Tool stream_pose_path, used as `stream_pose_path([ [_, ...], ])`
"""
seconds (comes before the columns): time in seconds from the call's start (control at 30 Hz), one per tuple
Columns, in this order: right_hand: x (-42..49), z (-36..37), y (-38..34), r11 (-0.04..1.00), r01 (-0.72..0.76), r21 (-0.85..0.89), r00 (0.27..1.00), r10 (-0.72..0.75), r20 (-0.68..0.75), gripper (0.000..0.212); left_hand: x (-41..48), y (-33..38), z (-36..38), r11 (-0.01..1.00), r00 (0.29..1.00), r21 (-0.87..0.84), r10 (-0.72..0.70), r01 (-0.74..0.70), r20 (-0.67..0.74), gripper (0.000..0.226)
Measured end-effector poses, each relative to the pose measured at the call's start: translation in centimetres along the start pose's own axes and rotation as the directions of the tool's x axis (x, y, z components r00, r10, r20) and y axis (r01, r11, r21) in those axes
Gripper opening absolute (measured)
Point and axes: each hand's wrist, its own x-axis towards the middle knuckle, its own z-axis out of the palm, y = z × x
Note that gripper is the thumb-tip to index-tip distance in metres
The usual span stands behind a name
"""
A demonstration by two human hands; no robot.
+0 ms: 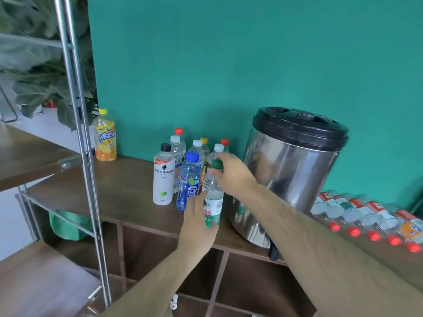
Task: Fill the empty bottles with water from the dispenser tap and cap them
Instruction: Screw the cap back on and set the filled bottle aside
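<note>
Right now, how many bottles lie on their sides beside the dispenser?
5, in a row right of the dispenser, caps toward camera: bottle 1, bottle 2, bottle 3, bottle 4, bottle 5. More may lie past the frame edge.

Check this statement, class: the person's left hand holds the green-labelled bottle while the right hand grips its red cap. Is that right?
Not quite. The head view shows that the cap gripped by the right hand is green, not red. The rest stands: the left hand holds the green-labelled bottle.
</note>
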Motion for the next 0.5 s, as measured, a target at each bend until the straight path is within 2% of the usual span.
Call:
stream_pose_path([
  [0.1,-0.3,1.1,0.3,0.999,0.029,0.043,0.999,-0.031,0.029,0.055,-0.7,-1.3,0.9,0.989,0.994,0.099,0.104,-0.106,0.022,0.078],
  [0.23,-0.2,2.0,1.2,0.998,-0.003,0.069,0.998,-0.001,0.057,0.079,-0.4,-2.8,1.4,0.985,0.989,0.118,0.111,-0.123,0.099,0.076],
  [0.5,0.9,3.9,2.8,0.986,-0.049,0.159,0.997,0.056,-0.044,0.078,1.9,-3.0,1.3,0.968,0.981,0.229,0.061,-0.103,0.185,0.074],
])
